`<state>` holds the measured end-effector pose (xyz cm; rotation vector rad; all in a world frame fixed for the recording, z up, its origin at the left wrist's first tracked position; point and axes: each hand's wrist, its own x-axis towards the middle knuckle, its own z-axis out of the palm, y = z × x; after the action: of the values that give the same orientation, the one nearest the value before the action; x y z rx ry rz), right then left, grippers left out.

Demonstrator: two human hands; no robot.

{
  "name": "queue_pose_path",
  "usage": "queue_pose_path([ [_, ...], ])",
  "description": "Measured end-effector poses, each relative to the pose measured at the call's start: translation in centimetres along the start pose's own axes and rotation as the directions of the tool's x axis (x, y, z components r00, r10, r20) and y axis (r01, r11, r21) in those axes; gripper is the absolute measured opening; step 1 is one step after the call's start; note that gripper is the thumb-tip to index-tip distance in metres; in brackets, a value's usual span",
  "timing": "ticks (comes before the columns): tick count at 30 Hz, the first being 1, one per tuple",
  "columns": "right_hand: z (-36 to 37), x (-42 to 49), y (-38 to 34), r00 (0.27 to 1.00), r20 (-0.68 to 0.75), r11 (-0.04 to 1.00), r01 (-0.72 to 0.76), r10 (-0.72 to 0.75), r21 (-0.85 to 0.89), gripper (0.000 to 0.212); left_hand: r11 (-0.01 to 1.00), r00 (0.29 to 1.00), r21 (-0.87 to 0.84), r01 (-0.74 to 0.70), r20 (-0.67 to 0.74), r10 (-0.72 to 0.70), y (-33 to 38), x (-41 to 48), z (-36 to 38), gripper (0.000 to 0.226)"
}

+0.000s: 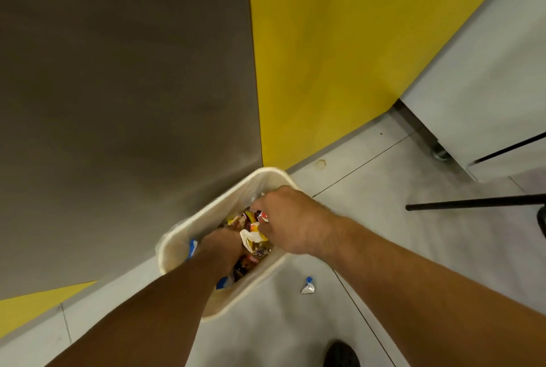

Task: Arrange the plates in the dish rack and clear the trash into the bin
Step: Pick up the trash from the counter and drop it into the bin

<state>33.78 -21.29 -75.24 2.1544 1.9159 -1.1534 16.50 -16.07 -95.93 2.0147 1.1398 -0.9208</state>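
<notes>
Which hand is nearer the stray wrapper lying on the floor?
Right. The right hand is over the bin's near edge, up-left of the wrapper; the left hand is deeper in the bin, farther left.

Single head-worn, wide-angle view, taken from above and directed steeply downward and forward. The bin (177, 236) lies close below the lens, slightly left of centre in the lower half, with both forearms entering from the bottom edge and both hands over its opening. The tiled floor (384, 177) fills the lower right; a grey and yellow wall (319, 56) occupies the upper field, its lines bowed by lens distortion. A shoe tip (341, 355) marks the wearer's standing point. No second view is supplied.
</notes>
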Motion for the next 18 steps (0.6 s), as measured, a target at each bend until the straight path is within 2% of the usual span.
queue_pose_path([
  [1, -0.3, -0.4, -0.1, 1.000, -0.019, 1.000, -0.011, 0.012, 0.026, 0.028, 1.000, 0.999, -0.018, -0.003, -0.032, 0.002, 0.6, -1.4, -0.7, 0.082],
  [3, -1.0, -1.4, -0.3, 0.998, -0.052, 0.997, -0.036, 0.040, 0.073, 0.031, 1.000, 0.988, 0.004, -0.015, -0.153, 0.015, 2.0, -5.6, -2.8, 0.073],
  [7, -3.1, -4.3, -1.7, 0.989, -0.126, 0.993, -0.067, 0.080, 0.098, 0.035, 0.999, 0.965, 0.028, -0.019, -0.261, 0.025, 3.8, -16.1, -8.1, 0.061],
  [10, -5.4, -7.7, -3.4, 0.973, -0.208, 0.988, -0.071, 0.098, 0.135, 0.036, 0.995, 0.934, 0.063, -0.072, -0.345, 0.090, 3.4, -23.6, -10.9, 0.053],
  [14, -9.1, -13.5, -6.7, 0.946, -0.308, 0.982, -0.042, 0.099, 0.187, 0.034, 0.976, 0.795, 0.080, -0.202, -0.569, 0.211, 4.9, -35.0, -15.8, 0.045],
  [18, -14.3, -19.2, -11.9, 0.909, -0.416, 0.989, 0.040, 0.022, 0.140, 0.035, 0.937, 0.674, 0.109, -0.333, -0.668, 0.317, 7.1, -44.7, -21.6, 0.039],
])
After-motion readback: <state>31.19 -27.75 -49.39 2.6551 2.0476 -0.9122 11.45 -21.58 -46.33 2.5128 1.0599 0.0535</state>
